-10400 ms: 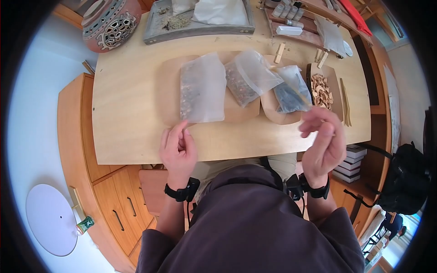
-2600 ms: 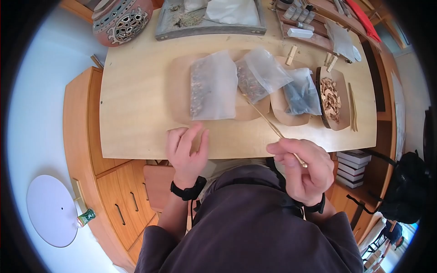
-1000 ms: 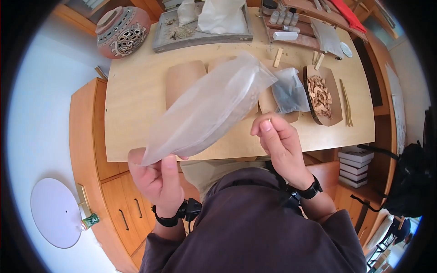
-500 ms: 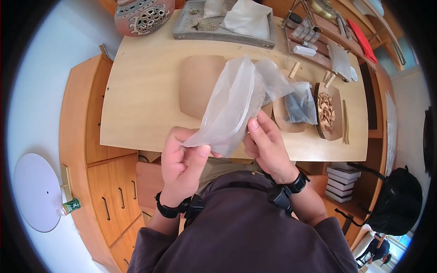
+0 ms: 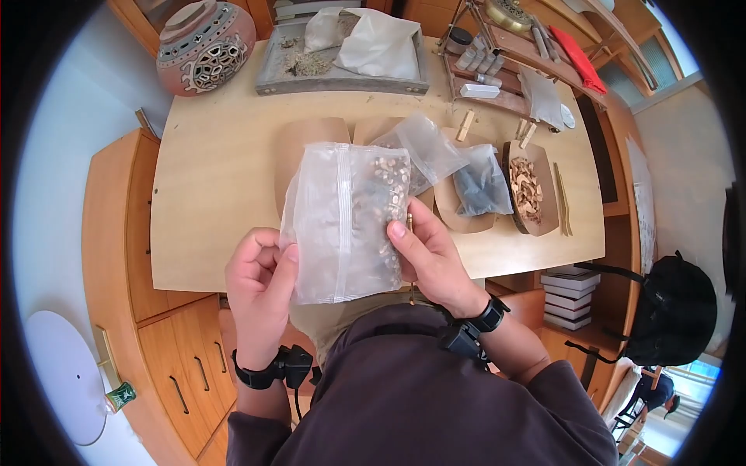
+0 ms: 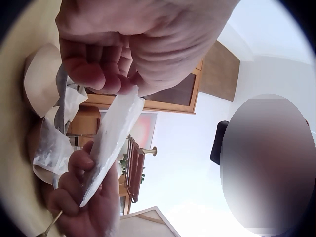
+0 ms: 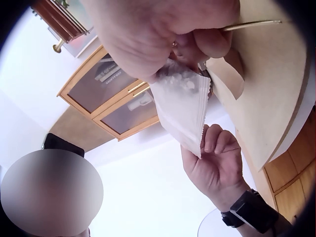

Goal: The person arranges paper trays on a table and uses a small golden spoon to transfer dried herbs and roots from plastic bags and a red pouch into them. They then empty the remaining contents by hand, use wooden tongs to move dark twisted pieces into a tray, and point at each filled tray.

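Observation:
A translucent bag with brownish bits along its right side is held up over the table's front edge, its long seam facing the head camera. The left hand pinches its left edge between thumb and fingers. On the other edge the right hand grips it, thumb in front. A thin brass-coloured stick sticks out from the right hand in the right wrist view. Seen from the left wrist, the bag appears edge-on between both hands.
Behind lie a second translucent bag, a bag of dark contents and a brown tray of wood chips with tweezers beside it. A grey tray, a patterned pot and a rack of small bottles stand farther back.
The bag was lifted off its brown tray by the left hand, and the right hand came to grip it too. Since half a second ago it has turned flat toward the head camera, showing its contents.

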A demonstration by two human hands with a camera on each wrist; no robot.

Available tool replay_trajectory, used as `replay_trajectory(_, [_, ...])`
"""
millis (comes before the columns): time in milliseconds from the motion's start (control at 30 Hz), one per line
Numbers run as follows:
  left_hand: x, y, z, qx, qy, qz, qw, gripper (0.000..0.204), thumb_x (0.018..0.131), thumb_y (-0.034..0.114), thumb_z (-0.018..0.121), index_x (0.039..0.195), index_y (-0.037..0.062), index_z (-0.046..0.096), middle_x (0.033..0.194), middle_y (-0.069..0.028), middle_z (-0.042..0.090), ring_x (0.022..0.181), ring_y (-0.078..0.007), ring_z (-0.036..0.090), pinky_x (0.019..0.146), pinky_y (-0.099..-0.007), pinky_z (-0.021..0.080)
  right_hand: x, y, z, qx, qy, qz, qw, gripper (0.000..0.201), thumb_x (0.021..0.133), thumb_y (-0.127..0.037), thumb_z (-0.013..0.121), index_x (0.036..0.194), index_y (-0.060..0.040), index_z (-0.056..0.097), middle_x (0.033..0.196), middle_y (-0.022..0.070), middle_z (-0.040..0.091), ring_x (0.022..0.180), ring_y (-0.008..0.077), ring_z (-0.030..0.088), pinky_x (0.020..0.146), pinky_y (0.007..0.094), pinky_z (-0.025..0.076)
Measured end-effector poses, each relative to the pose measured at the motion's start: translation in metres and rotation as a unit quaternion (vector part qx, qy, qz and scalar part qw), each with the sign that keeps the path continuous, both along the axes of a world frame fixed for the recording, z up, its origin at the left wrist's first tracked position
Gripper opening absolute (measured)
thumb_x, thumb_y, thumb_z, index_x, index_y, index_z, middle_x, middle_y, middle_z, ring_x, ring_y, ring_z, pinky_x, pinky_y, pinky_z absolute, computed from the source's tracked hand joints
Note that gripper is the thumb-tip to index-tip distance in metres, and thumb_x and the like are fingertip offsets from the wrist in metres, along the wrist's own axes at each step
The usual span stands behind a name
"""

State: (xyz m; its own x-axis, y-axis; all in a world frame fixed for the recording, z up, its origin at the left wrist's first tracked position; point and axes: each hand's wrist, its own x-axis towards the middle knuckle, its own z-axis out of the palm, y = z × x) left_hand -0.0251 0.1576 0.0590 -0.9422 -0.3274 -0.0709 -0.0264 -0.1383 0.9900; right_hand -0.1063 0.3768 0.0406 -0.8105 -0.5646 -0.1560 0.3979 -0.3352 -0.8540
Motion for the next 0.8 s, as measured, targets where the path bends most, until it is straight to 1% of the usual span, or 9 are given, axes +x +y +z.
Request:
replay_trajectory(100, [0.000, -0.002, 0.000, -0.017, -0.025, -0.007, 1.000, 0.005, 0.105, 0.006, 0.065, 0.105, 0.0037, 0.062, 0.071, 0.0053, 0.060, 0.058, -0.0002, 0.048, 0.054, -0.0191, 0.035, 0.000, 0.001, 0.003, 0.042, -0.004, -0.012, 0.999, 0.040, 0.112, -0.024, 0.061, 0.148, -0.0105, 0.052, 0.117, -0.0084, 0.066, 0.089, -0.0021, 0.054, 0.069, 0.0184, 0.044])
replay_trajectory(200, [-0.005, 0.003, 0.000, 0.003, -0.027, 0.012, 1.000, 0.005, 0.105, 0.006, 0.066, 0.105, 0.0039, 0.062, 0.071, 0.0050, 0.059, 0.057, -0.0005, 0.047, 0.053, -0.0197, 0.035, -0.001, -0.001, 0.004, 0.070, -0.019, -0.033, 0.997, 0.033, 0.111, -0.027, 0.062, 0.141, -0.0130, 0.056, 0.103, -0.0114, 0.066, 0.073, -0.0039, 0.050, 0.055, 0.0173, 0.034])
replay_trajectory(267, [-0.011, 0.005, -0.001, 0.027, 0.000, 0.038, 0.999, 0.005, 0.105, 0.006, 0.066, 0.106, 0.0040, 0.062, 0.072, 0.0047, 0.059, 0.058, -0.0007, 0.048, 0.053, -0.0201, 0.036, -0.006, -0.001, 0.003, 0.104, -0.013, -0.063, 0.993, 0.029, 0.111, -0.028, 0.063, 0.136, -0.0131, 0.059, 0.096, -0.0109, 0.066, 0.068, -0.0034, 0.050, 0.052, 0.0176, 0.033])
replay_trajectory(300, [-0.013, 0.002, -0.006, -0.003, 0.010, 0.052, 0.999, 0.005, 0.105, 0.007, 0.066, 0.107, 0.0044, 0.062, 0.073, 0.0054, 0.057, 0.061, -0.0005, 0.047, 0.055, -0.0199, 0.036, -0.009, -0.001, 0.002, 0.121, -0.009, -0.078, 0.990, 0.028, 0.111, -0.029, 0.063, 0.133, -0.0131, 0.060, 0.092, -0.0106, 0.066, 0.065, -0.0032, 0.050, 0.051, 0.0178, 0.032])
replay_trajectory(400, [-0.024, -0.008, -0.036, -0.116, 0.034, 0.094, 0.988, 0.008, 0.105, 0.007, 0.067, 0.111, 0.0048, 0.062, 0.076, 0.0068, 0.053, 0.065, -0.0001, 0.047, 0.057, -0.0193, 0.037, -0.025, 0.002, 0.012, 0.188, 0.009, -0.089, 0.978, 0.024, 0.110, -0.030, 0.064, 0.127, -0.0125, 0.063, 0.083, -0.0091, 0.064, 0.060, -0.0023, 0.049, 0.049, 0.0182, 0.032])
replay_trajectory(467, [-0.030, -0.018, -0.060, -0.221, 0.039, 0.123, 0.967, 0.011, 0.103, 0.006, 0.069, 0.112, 0.0041, 0.062, 0.077, 0.0069, 0.052, 0.066, -0.0001, 0.045, 0.058, -0.0189, 0.037, -0.034, -0.001, 0.015, 0.215, 0.042, -0.095, 0.971, 0.027, 0.110, -0.032, 0.065, 0.121, -0.0075, 0.064, 0.078, -0.0075, 0.061, 0.057, -0.0009, 0.047, 0.049, 0.0204, 0.034])
replay_trajectory(567, [-0.034, -0.026, -0.081, -0.247, 0.004, 0.140, 0.959, 0.016, 0.102, 0.004, 0.072, 0.116, 0.0036, 0.064, 0.077, 0.0071, 0.050, 0.065, 0.0005, 0.043, 0.058, -0.0183, 0.036, -0.047, -0.005, 0.012, 0.262, 0.098, -0.097, 0.955, 0.035, 0.108, -0.035, 0.068, 0.117, -0.0019, 0.064, 0.074, -0.0062, 0.058, 0.057, 0.0011, 0.046, 0.048, 0.0235, 0.034])
replay_trajectory(667, [-0.036, -0.025, -0.092, -0.202, 0.003, 0.137, 0.970, 0.022, 0.101, 0.005, 0.072, 0.122, 0.0032, 0.065, 0.078, 0.0064, 0.053, 0.065, 0.0006, 0.046, 0.058, -0.0180, 0.038, -0.057, -0.013, 0.013, 0.296, 0.120, -0.095, 0.943, 0.037, 0.106, -0.037, 0.069, 0.116, -0.0013, 0.065, 0.071, -0.0053, 0.058, 0.057, 0.0016, 0.045, 0.049, 0.0241, 0.033])
replay_trajectory(800, [-0.037, -0.021, -0.095, -0.216, 0.020, 0.145, 0.965, 0.030, 0.097, 0.011, 0.078, 0.124, 0.0028, 0.069, 0.079, 0.0004, 0.062, 0.060, -0.0050, 0.053, 0.057, -0.0221, 0.045, -0.073, -0.025, 0.002, 0.331, 0.160, -0.096, 0.925, 0.039, 0.105, -0.035, 0.070, 0.116, 0.0017, 0.065, 0.072, -0.0017, 0.060, 0.059, 0.0050, 0.049, 0.052, 0.0267, 0.038])
